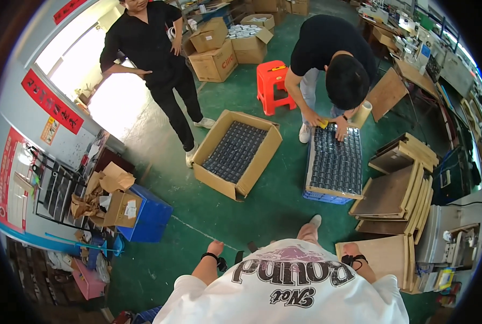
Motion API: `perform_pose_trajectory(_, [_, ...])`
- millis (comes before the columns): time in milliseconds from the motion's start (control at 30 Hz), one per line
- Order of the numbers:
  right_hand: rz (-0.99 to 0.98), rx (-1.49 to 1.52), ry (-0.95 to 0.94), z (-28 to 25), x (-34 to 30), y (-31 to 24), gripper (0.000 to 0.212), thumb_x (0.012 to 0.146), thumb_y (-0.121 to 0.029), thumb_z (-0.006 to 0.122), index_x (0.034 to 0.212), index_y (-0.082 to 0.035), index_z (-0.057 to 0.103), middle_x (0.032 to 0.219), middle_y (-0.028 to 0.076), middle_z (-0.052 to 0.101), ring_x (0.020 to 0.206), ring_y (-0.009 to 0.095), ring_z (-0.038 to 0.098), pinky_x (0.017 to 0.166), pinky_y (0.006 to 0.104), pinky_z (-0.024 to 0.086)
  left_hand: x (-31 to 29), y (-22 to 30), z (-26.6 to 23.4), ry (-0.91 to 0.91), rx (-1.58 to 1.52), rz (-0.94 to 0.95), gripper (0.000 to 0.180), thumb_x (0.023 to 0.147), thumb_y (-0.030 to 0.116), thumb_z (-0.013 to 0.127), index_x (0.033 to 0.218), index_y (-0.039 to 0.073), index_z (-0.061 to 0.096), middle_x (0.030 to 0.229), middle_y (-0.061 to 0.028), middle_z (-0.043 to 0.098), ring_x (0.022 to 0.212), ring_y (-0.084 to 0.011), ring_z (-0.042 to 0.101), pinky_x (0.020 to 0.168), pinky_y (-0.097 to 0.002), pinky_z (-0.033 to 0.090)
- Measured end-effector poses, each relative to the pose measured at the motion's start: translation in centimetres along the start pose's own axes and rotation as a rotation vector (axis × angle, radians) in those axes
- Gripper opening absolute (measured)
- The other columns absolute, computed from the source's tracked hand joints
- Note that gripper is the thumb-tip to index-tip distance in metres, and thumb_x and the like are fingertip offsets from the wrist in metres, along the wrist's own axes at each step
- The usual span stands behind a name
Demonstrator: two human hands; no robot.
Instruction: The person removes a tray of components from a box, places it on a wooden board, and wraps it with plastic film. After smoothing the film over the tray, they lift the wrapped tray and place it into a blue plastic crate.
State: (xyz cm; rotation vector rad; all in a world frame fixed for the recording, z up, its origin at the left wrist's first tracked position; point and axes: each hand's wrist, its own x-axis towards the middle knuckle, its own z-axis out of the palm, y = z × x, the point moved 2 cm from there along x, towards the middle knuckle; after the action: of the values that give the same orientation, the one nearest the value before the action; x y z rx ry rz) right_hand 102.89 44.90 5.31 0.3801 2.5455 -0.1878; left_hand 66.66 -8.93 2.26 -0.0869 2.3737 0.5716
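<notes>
Open carton (235, 154) of dark packs | on green floor, well ahead of wearer | left hand (215, 249), right hand (351, 249) at hips, holding nothing, finger spread cannot tell | risk: stepping forward may clip stacked wooden boards (394, 197), crowded floor

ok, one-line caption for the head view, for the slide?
Wearer's hands, left and right, empty at the hips, facing an open carton of dark trays while a crouching co-worker tapes another tray stack.

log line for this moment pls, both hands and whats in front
left hand: empty, at hip | right hand: empty, at hip | ahead: open cardboard box of dark parts on green floor | co-worker bends over tray
</notes>
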Motion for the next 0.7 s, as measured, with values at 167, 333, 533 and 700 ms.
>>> perform_pose_trajectory(167, [-0.191,0.070,0.120,-1.3,1.2,0.2,0.014,0.057,-0.020,0.048,0.056,-0.008,0.055,0.060,0.012,0.055,0.056,0.030,0.053,0.047,0.0395,0.042,5.2,-5.9,1.3,-0.087,0.011,0.112,0.030,0.071,0.027,0.047,0.083,0.001,0.057,0.082,-0.0169,0.058,0.082,-0.0305,0.054,0.072,-0.0349,0.042])
perform_pose_trajectory(333, [0.009,0.073,0.233,-2.5,2.2,0.0,0.015,0.056,-0.020,0.050,0.055,-0.007,0.056,0.060,0.013,0.054,0.058,0.028,0.054,0.051,0.0349,0.044,3.3,-2.1,0.6,-0.096,-0.123,0.006,0.026,0.072,0.025,0.048,0.075,0.001,0.057,0.072,-0.0142,0.058,0.072,-0.0268,0.055,0.065,-0.0334,0.042])
perform_pose_trajectory(533, [-0.002,0.030,0.203,-0.4,1.4,0.2,0.011,0.059,-0.013,0.048,0.059,-0.007,0.057,0.061,0.011,0.055,0.061,0.025,0.055,0.053,0.0321,0.045,1.6,-1.2,0.2,-0.136,-0.084,0.055,0.024,0.073,0.025,0.047,0.069,0.002,0.056,0.068,-0.0122,0.058,0.069,-0.0252,0.055,0.062,-0.0328,0.042])
perform_pose_trajectory(700, [0.251,0.501,0.083,1.4,1.2,1.0,0.011,0.062,-0.012,0.046,0.059,-0.006,0.056,0.057,0.010,0.054,0.055,0.023,0.054,0.049,0.0303,0.044,0.4,-0.6,-0.1,-0.107,0.001,0.163,0.025,0.072,0.024,0.047,0.066,0.002,0.056,0.067,-0.0125,0.058,0.068,-0.0247,0.055,0.062,-0.0319,0.042])
